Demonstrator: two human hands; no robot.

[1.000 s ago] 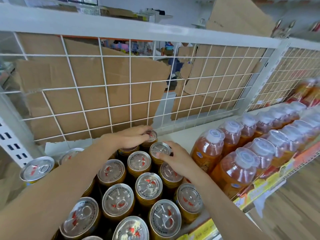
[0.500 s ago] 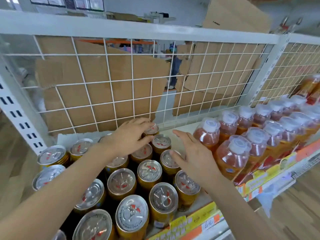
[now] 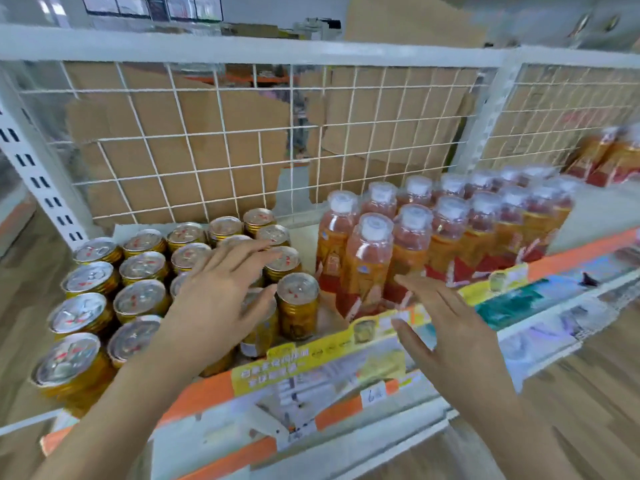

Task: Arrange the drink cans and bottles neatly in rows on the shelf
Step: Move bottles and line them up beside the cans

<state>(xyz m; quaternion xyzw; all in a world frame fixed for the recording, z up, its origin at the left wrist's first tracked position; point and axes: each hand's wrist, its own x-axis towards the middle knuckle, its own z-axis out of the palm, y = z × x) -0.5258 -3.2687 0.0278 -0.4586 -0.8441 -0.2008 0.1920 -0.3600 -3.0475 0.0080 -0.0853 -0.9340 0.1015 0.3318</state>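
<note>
- Fingers (image 3: 242, 252) of the left hand (image 3: 214, 299) lie straight over the gold, silver-topped drink cans (image 3: 140, 296), lower left of frame, gripping nothing.
- Right hand (image 3: 460, 341), spread and empty, has left the cans and hovers before the orange plastic bottles (image 3: 370, 265), centre right.
- Cans stand in rows on the white shelf (image 3: 588, 216); bottles probably come next.

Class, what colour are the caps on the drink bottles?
White, on every bottle cap; seen in the head view.

At least eighteen gold-sided metal drink cans with silver pull-tab lids (image 3: 298, 289) show their tops at nine o'clock. At two o'clock stand about fourteen clear plastic bottles of orange-red drink with white caps (image 3: 375, 225), in two rows of seven; the farthest are blurred.
</note>
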